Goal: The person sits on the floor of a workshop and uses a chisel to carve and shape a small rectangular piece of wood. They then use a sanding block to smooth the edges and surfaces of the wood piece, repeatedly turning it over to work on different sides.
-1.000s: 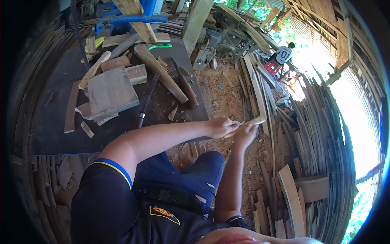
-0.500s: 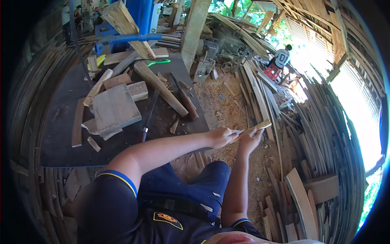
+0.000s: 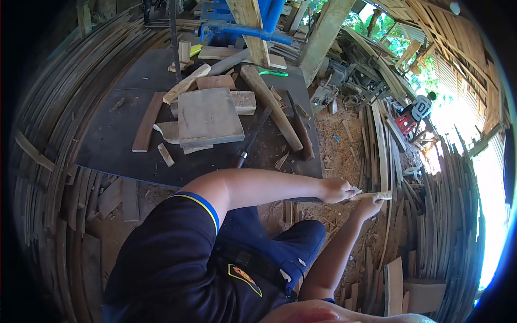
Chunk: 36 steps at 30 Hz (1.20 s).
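A short, pale strip of wood point(image 3: 385, 195) is held out to the right of the workbench, above the sawdust-covered ground. My left hand point(image 3: 336, 190) is closed around its left end, and a small whitish bit shows by the thumb. From below, my right hand point(image 3: 370, 205) grips the strip nearer its right end, fingers closed. Nearest my left forearm on the bench lies a long tool with a dark wooden handle and metal collar point(image 3: 242, 156). Its far part runs beside a square wooden block point(image 3: 209, 118).
The dark bench top point(image 3: 113, 134) carries several wood offcuts, a long tapered wooden piece point(image 3: 272, 107) and a green-handled tool point(image 3: 273, 73). Blue machinery point(image 3: 242, 29) stands behind. Stacked planks point(image 3: 431, 215) line the right side. A person point(image 3: 421, 107) sits on a red stool farther off.
The whole view has shifted, so the bench sits farther right and higher in it. The wood strip, tilted up to the right before, now lies nearly level between my hands.
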Motion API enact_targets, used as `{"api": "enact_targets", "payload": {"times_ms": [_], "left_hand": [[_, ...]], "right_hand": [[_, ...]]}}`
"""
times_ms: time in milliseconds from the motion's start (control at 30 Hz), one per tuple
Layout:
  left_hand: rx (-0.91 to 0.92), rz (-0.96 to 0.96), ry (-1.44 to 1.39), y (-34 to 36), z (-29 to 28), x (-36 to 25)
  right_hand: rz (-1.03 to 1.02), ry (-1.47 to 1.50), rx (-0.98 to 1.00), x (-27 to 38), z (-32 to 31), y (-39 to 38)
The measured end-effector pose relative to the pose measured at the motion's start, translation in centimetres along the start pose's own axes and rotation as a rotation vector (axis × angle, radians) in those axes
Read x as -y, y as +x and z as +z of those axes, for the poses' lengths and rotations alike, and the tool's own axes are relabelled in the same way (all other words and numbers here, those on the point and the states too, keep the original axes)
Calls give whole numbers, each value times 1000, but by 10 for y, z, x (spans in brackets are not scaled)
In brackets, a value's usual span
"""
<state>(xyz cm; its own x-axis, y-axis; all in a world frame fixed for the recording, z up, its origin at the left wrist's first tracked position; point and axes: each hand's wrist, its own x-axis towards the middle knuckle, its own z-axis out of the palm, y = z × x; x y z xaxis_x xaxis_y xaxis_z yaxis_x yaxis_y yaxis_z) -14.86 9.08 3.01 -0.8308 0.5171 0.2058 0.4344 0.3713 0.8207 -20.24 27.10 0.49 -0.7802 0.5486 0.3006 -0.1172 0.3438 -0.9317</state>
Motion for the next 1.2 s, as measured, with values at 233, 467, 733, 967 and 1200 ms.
{"api": "enact_targets", "payload": {"times_ms": [233, 467, 733, 967, 1200], "left_hand": [[-14, 47, 103, 5, 7, 9], [-46, 31, 76, 6, 6, 8], [-88, 5, 18, 4, 3, 15], [-68, 50, -14, 3, 1, 2], [-103, 141, -120, 20, 4, 33]], "right_hand": [[-201, -224, 6, 0, 4, -54], [-97, -39, -19, 1, 9, -23], [-167, -41, 136, 11, 10, -88], [-69, -1, 47, 16, -3, -25], [-407, 13, 224, 19, -2, -78]]}}
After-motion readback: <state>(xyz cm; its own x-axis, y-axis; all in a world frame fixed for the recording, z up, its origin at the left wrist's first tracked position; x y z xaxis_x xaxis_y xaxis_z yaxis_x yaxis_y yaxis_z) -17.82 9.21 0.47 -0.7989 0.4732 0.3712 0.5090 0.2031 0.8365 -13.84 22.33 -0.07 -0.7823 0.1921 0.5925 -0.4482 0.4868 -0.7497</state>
